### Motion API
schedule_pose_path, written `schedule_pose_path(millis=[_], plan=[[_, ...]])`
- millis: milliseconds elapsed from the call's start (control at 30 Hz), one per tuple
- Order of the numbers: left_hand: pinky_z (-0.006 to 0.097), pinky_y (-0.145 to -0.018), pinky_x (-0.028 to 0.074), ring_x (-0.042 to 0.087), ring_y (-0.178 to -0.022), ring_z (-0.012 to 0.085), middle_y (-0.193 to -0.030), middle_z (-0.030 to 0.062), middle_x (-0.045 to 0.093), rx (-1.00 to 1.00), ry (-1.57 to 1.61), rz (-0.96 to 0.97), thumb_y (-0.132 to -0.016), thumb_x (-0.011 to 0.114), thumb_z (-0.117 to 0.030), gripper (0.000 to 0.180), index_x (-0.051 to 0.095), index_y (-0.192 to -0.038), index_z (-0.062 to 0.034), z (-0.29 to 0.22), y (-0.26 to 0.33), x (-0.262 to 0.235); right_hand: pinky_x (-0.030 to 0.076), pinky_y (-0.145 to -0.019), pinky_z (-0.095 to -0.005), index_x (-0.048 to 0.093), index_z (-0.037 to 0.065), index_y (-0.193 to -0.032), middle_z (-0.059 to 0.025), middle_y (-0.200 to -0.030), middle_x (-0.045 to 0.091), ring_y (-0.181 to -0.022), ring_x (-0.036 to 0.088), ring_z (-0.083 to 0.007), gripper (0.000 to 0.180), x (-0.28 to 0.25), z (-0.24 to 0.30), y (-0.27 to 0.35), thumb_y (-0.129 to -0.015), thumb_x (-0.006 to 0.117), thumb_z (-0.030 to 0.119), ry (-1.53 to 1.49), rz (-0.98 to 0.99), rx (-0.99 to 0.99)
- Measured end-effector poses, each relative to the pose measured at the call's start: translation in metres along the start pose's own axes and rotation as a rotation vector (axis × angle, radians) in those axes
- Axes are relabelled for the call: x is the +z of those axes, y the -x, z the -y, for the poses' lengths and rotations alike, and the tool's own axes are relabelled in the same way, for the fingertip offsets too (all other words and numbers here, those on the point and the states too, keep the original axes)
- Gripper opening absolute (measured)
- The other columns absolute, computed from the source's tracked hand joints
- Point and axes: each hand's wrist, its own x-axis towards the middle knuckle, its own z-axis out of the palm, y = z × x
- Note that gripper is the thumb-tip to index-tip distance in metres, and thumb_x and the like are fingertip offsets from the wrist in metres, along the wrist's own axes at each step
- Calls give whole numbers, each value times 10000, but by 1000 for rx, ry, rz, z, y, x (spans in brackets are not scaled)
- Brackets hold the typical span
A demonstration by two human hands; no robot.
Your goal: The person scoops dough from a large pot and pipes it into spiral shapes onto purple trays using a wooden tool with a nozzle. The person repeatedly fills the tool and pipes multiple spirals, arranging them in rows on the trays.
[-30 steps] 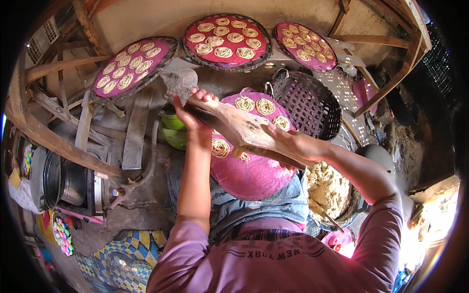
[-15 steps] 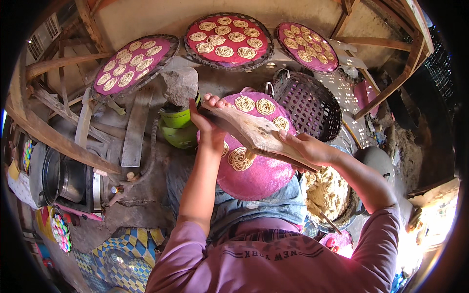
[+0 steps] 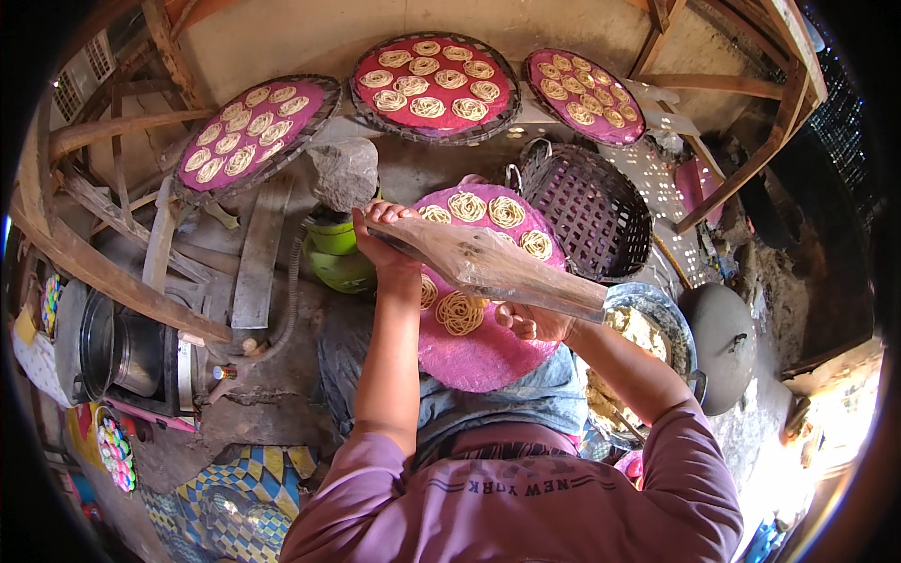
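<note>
A long wooden dough press (image 3: pixel 502 266) with tapered handles lies slantwise in front of me. My left hand (image 3: pixel 387 246) is closed around its left end, fingers over the top. Beneath its right part, my right hand (image 3: pixel 542 325) has its fingers curled in; the wood hides part of it, and I cannot make out what is in the fingers. Under the press, a round board covered in pink cloth (image 3: pixel 488 366) rests on my lap. Several coiled dough nests (image 3: pixel 460 313) lie on it, one just left of my right hand. The press covers the middle of the board.
Three round trays (image 3: pixel 436 133) of coiled dough lean at the back. A dark woven basket (image 3: pixel 591 211) stands right of the board. At the right are a basin (image 3: pixel 690 342) of dough (image 3: pixel 640 328) and a grey lid (image 3: pixel 721 352). A stone (image 3: pixel 345 175) sits on a green container (image 3: pixel 336 255).
My right hand has left the press's right end and moved left beneath it, its fingers now curled. The press has turned to show its side. My left hand keeps its hold.
</note>
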Motion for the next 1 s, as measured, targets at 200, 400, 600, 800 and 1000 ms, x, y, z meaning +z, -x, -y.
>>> schedule_pose_path(millis=[200, 400, 600, 800, 1000], plan=[[342, -760, 479, 606, -678, 122, -714, -75, 608, 92, -67, 85, -952, 473, -443, 334, 578, -805, -162, -17, -12, 32, 523, -580, -246, 435, 50, -1361, -129, -930, 653, -695, 625, -148, 462, 26, 9, -18, -1021, 354, 351, 1383, -257, -529], [353, -795, 444, 573, -709, 159, -703, -14, 583, -59, -252, 196, -934, 457, -579, 473, 555, -814, -133, -7, -5, 104, 533, -585, -289, 503, 14, -1278, -135, -953, 653, -707, 635, -178, 704, 91, 54, 43, -964, 304, 612, 711, -126, 93], [366, -794, 417, 513, -689, 180, -696, -2, 510, -36, -364, -237, -917, 389, -602, 494, 500, -826, -128, 35, 42, 92, 483, -467, -265, 586, 46, -968, -52, -698, 591, -559, 578, -113, 722, 122, 35, 83, -952, 236, 678, 950, -358, 445], [365, -759, 417, 514, -669, 177, -682, -7, 517, 50, -207, -175, -904, 380, -586, 482, 520, -791, -139, 27, 52, 64, 448, -406, -273, 600, 51, -839, -24, -590, 544, -473, 537, -111, 750, 142, 23, 86, -948, 223, 690, 1148, -488, 329], [359, -755, 409, 495, -650, 173, -671, -10, 499, -53, -231, -164, -892, 402, -569, 457, 518, -796, -137, 41, 40, 91, 414, -394, -281, 609, 36, -793, -19, -548, 517, -442, 494, -107, 743, 168, 29, 98, -961, 259, 670, 1302, -605, 241]])
